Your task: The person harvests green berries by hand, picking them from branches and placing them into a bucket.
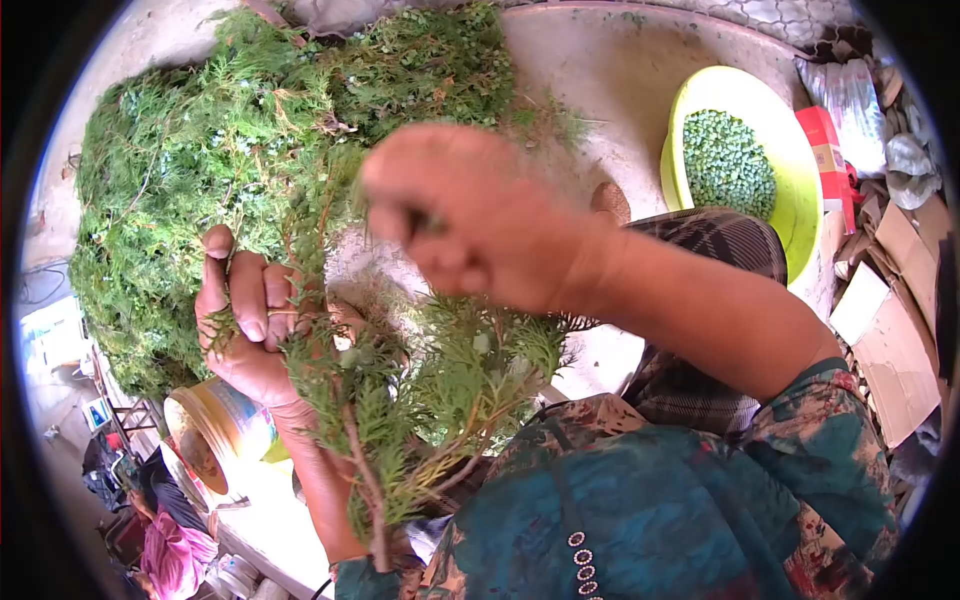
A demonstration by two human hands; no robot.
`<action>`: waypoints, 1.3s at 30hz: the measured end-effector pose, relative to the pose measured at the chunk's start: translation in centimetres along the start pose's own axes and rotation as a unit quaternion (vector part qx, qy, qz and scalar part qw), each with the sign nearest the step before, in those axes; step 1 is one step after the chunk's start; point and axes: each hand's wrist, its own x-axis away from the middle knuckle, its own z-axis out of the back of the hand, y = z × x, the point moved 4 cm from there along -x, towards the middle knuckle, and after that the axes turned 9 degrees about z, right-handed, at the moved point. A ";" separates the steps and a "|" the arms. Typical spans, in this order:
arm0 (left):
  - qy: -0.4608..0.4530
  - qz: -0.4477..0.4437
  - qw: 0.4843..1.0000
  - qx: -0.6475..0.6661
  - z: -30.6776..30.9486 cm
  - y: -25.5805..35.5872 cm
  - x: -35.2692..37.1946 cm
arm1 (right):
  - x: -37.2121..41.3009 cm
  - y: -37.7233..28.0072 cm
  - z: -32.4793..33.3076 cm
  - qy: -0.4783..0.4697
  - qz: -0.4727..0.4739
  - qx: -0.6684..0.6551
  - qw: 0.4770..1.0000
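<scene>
Clamping a conifer sprig (420,400) by its upper twigs, the left hand (245,320) has its fingers curled tight around the foliage, and the woody stem hangs down toward the person's lap. The right hand (470,215) sits just above and in front of the sprig, thumb and fingers pinched together on a small green bit (425,222); whether that bit is joined to the sprig cannot be told. The sprig is held in the air between the person's chest and a big pile of cut branches (200,150) heaped on the pale concrete surface (610,70). From here the likeliest slip seems to be a small piece dropping from the pinch, since it would fall among the fronds below or into the patterned clothing and be hard to find. A hard tug could also snap a brittle twig or pull the sprig through the left hand's grip. To the right, well apart from both hands, a yellow-green basin (790,215) holds a layer of small round green berries (728,165). Below the left hand a labelled tin (225,425) lies tilted; its contents cannot be made out. Flattened cardboard (895,350) lies at the far right.
</scene>
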 end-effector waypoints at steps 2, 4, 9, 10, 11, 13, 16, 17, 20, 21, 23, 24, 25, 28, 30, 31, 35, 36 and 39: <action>-0.019 0.003 1.000 0.005 0.0 0.2 -0.1 | 0.1 -0.7 0.4 0.063 -0.106 -0.264 0.957; -0.033 -0.007 0.999 0.006 0.0 0.3 -0.2 | 0.5 -2.3 -0.9 0.005 -0.109 -0.281 0.953; -0.004 -0.012 1.000 -0.001 -0.3 0.1 -0.1 | 1.8 -0.7 -2.2 -0.088 -0.189 -0.115 0.971; -0.016 -0.006 1.000 -0.020 -0.5 -0.1 0.0 | 2.0 -0.6 -2.4 -0.109 -0.228 -0.054 0.966; -0.028 -0.001 0.999 -0.039 -0.7 -0.1 0.0 | 2.2 -0.3 -2.7 -0.130 -0.265 0.008 0.955; -0.015 0.004 0.999 -0.046 -1.1 -0.4 0.0 | 2.4 1.8 -3.4 -0.139 -0.244 0.032 0.959; -0.021 0.013 0.999 -0.020 -0.8 -0.6 -0.1 | 2.0 2.1 -4.1 -0.189 -0.077 0.101 0.974; -0.040 0.015 0.999 0.014 -0.6 -0.6 -0.2 | 1.9 1.4 -4.1 -0.189 -0.077 0.100 0.974; -0.125 -0.005 0.985 0.118 0.8 0.7 -0.3 | 2.0 0.8 -4.1 -0.127 -0.225 -0.248 0.934; -0.126 -0.009 0.985 0.117 1.0 0.8 -0.3 | 2.1 0.6 -3.9 -0.130 -0.224 -0.247 0.934; -0.133 -0.029 0.984 0.113 0.9 0.9 -0.2 | 2.1 -0.5 -3.5 -0.109 -0.209 -0.303 0.924; -0.089 -0.043 0.990 0.101 0.0 0.6 0.0 | 2.0 -0.4 -3.5 -0.110 -0.208 -0.301 0.924; -0.091 -0.043 0.990 0.102 0.4 0.9 -0.1 | 1.9 0.2 -3.4 -0.091 -0.214 -0.299 0.925; -0.071 0.018 0.993 0.090 1.3 1.2 -0.2 | 2.0 1.2 -2.9 -0.052 -0.230 -0.299 0.925; -0.090 0.027 0.990 0.106 1.0 1.2 -0.3 | 1.9 1.7 -2.5 -0.075 -0.255 -0.229 0.936; -0.111 0.035 0.986 0.123 0.8 1.1 -0.3 | 2.0 1.8 -2.7 -0.076 -0.257 -0.230 0.936; -0.099 0.032 0.992 0.065 0.7 0.9 -0.3 | 1.6 2.5 -3.5 -0.183 -0.014 0.184 0.966; -0.097 0.038 0.992 0.076 0.7 0.8 -0.2 | 2.0 2.6 -4.1 -0.175 -0.009 0.195 0.965; -0.108 0.059 0.988 0.094 0.6 0.6 -0.3 | 2.4 2.3 -4.7 -0.155 -0.001 0.221 0.963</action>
